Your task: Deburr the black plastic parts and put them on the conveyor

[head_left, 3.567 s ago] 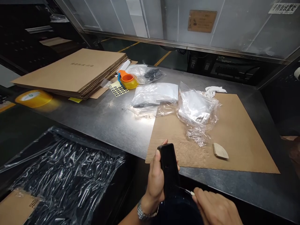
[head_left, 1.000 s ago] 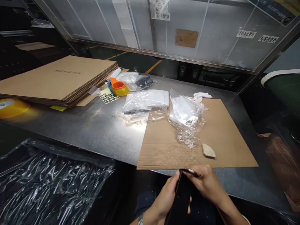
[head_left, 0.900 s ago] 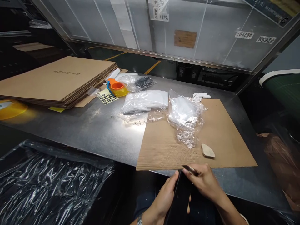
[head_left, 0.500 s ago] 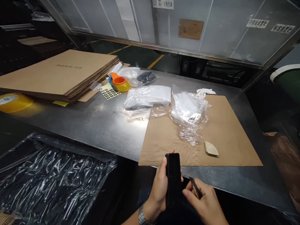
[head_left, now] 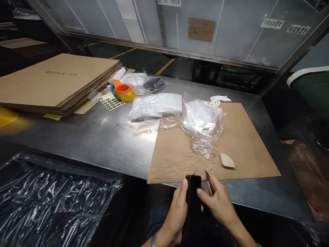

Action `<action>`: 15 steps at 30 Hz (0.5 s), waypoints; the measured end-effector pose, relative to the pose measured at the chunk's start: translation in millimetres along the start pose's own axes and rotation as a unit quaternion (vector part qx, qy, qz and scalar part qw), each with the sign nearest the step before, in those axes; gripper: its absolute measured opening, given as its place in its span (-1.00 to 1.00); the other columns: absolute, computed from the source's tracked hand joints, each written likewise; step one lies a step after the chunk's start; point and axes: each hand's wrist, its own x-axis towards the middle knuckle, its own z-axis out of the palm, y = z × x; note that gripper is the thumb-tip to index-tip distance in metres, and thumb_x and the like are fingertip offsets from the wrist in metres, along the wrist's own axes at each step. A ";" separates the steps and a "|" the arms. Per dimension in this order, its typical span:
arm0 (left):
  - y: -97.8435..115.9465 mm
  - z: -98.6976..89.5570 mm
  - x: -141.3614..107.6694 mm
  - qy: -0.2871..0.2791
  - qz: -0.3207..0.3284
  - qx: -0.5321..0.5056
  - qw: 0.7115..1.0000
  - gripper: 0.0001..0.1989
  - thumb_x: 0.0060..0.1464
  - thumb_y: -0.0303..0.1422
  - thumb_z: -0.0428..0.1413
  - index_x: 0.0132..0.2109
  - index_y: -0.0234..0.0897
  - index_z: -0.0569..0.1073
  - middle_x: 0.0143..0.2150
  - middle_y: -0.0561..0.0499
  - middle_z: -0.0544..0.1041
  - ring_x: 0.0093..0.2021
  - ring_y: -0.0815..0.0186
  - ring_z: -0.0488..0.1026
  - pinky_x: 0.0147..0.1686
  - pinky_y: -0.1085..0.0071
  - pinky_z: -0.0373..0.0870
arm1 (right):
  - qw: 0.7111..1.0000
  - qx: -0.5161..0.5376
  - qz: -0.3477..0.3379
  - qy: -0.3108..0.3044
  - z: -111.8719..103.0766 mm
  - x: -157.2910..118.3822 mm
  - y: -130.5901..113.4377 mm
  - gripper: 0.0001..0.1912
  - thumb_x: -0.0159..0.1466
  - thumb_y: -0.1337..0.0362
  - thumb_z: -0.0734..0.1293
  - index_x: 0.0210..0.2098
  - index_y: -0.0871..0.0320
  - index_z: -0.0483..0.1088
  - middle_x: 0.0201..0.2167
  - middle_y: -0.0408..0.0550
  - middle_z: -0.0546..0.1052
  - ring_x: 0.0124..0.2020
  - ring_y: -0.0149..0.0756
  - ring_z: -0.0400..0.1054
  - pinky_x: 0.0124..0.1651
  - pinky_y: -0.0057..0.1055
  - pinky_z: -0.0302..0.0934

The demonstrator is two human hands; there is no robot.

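My left hand is wrapped round a long black object, held upright in front of the table's near edge. My right hand holds a thin knife-like tool with a dark pointed tip, its thumb touching the black object's right side. Just beyond my hands, a cardboard sheet lies on the metal table. On the sheet are a pale quarter-round piece and a clear plastic bag with white contents.
Stacked cardboard stands at the left. An orange and yellow tape dispenser, a sticker sheet, another bagged white stack and white gloves lie farther back. A black plastic-lined bin is at the lower left.
My right hand has moved up and closer to the black object, its thumb now against it. The tool now points more upward. The view has shifted slightly to the right.
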 end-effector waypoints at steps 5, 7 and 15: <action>-5.6 -0.7 2.8 -0.061 -0.118 -0.014 0.991 -0.41 0.09 0.05 -0.12 -0.07 -0.41 0.41 -0.56 -0.03 0.46 -0.68 0.38 0.37 -0.70 0.53 0.22 | 0.985 0.166 0.033 -0.040 -9.9 16.9 2.5 -0.70 0.11 0.07 0.33 -0.40 0.22 0.36 -0.73 -0.30 0.23 -0.72 -0.56 0.01 -0.64 -0.56 -0.11; -1.7 -0.4 2.8 -0.076 -0.140 -0.035 0.987 -0.44 0.13 0.02 -0.16 0.03 -0.31 0.37 -0.56 0.00 0.46 -0.67 0.37 0.38 -0.69 0.54 0.23 | 0.982 0.184 0.046 -0.023 -11.5 20.1 7.5 -0.62 0.13 -0.03 0.29 -0.43 0.20 0.31 -0.77 -0.36 0.14 -0.76 -0.59 -0.09 -0.68 -0.57 -0.19; 11.2 -3.3 10.0 -0.069 -0.164 -0.080 0.981 -0.45 0.16 -0.01 -0.21 -0.12 -0.37 0.46 -0.57 -0.03 0.48 -0.65 0.35 0.41 -0.66 0.53 0.27 | 0.984 0.168 0.053 0.008 -13.0 -2.0 9.1 -0.56 0.14 -0.08 0.29 -0.54 0.19 0.26 -0.79 -0.34 0.14 -0.74 -0.60 -0.07 -0.66 -0.58 -0.20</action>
